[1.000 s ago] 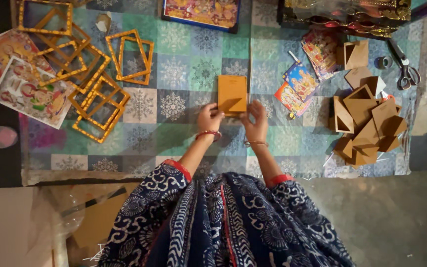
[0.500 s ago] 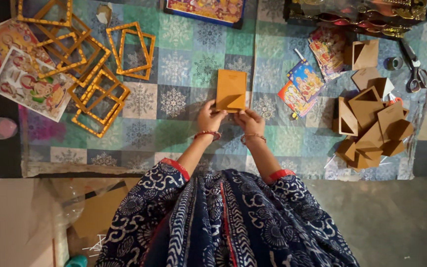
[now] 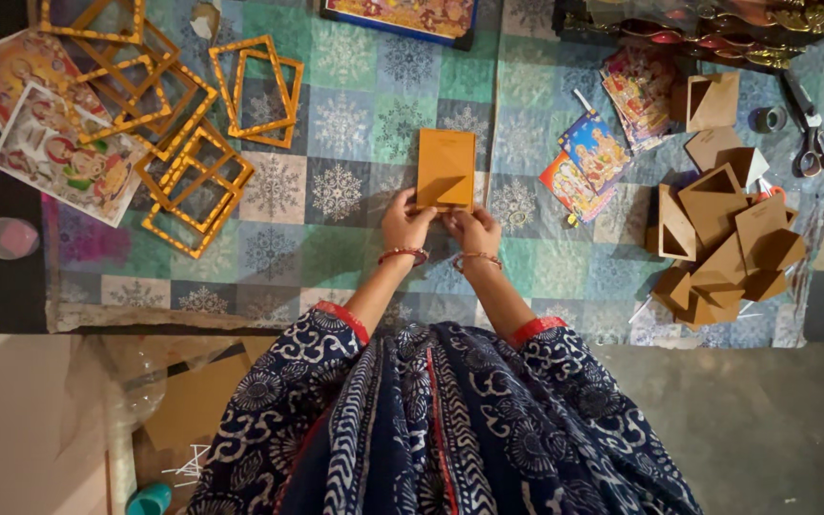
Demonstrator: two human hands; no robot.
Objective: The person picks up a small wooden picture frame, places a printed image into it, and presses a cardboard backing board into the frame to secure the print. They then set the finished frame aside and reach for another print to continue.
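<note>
A small brown rectangular backing board lies flat on the patterned quilt in front of me. My left hand grips its near left edge, a red bangle on the wrist. My right hand pinches the near right edge, a thin bangle on that wrist. Both hands sit side by side, almost touching, at the board's near end. My blue and white printed sleeves with red cuffs reach in from below.
Several golden picture frames and large colourful prints lie at the left. Small colourful picture cards and a pile of brown backing boards lie at the right, with scissors and a tape roll beyond. A pink lidded tub sits far left.
The board and both hands stay in about the same place; my fingers have shifted slightly along its near edge. The view has moved a little.
</note>
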